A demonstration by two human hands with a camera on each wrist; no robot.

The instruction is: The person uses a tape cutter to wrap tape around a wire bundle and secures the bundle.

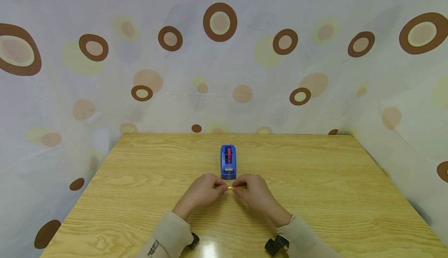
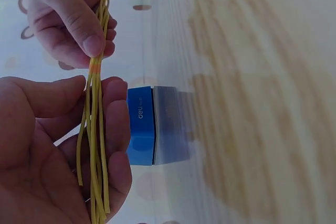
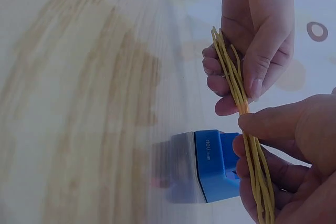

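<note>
A bundle of thin yellow cords [image 1: 230,188] is held between my two hands, just in front of the blue tape dispenser [image 1: 224,168]. My left hand [image 1: 205,190] has its thumb and curled fingers about one half of the bundle. With thumb and fingers, my right hand [image 1: 254,191] pinches the other half near the middle. An orange band [image 2: 95,66] shows around the cords between the hands in the left wrist view. Loose cord ends [image 2: 106,205] lie along the left palm. In the right wrist view, part of the bundle is hidden behind the right thumb [image 3: 257,123].
The dispenser carries a pink-cored roll [image 1: 229,155] and stands on the wooden table [image 1: 140,180], beyond the hands. A patterned cloth [image 1: 224,67] hangs behind the table and along its sides. Dark straps [image 1: 276,245] sit at both wrists.
</note>
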